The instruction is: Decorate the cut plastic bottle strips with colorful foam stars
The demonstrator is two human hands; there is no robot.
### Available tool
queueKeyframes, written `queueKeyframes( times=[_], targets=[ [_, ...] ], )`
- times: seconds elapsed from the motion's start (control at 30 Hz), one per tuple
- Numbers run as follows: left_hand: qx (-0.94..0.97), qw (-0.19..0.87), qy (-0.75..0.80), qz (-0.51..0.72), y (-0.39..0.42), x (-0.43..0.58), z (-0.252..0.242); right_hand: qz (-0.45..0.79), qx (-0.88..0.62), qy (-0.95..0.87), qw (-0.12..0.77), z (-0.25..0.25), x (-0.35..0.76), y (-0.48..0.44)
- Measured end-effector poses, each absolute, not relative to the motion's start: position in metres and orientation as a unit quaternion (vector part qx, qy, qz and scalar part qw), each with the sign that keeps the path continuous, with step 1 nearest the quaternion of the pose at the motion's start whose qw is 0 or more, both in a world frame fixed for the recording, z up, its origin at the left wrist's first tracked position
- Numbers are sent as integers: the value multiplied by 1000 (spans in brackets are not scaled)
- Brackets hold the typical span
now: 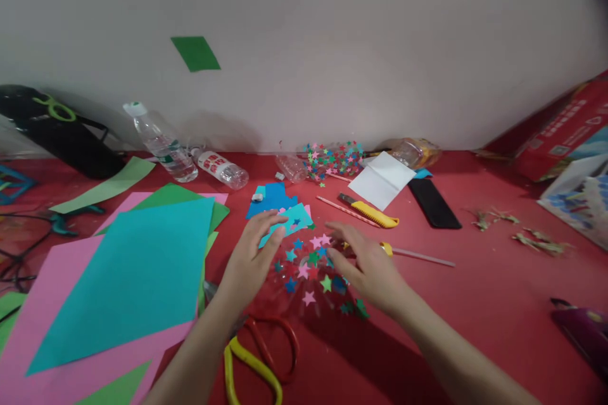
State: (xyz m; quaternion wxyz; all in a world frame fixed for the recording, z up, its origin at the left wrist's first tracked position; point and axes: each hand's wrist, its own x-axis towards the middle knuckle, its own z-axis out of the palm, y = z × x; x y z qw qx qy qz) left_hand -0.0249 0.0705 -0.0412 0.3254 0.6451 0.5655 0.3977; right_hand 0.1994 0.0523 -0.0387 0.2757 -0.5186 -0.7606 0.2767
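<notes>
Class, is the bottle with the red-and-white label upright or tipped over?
Tipped over: the bottle lies on its side, its body stretched along the red tabletop.

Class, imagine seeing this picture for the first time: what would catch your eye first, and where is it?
Probably the cluster of colourful stars, between the left hand and the right hand near the middle of the red tabletop. Next might come the large turquoise sheet over pink paper on the left, then the green paper piece against the pale partition, upper left.
</notes>
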Motion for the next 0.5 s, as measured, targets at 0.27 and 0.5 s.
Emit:
queueKeyframes(
  times=[0.27, 0.5],
  targets=[
    [582, 429, 580, 375, 86, -5, -33, 257, -520, -788, 205, -21, 198, 60],
    [609, 439, 574, 328, 87, -10, -21, 262, -472, -820, 187, -14, 199, 59]
  ],
)
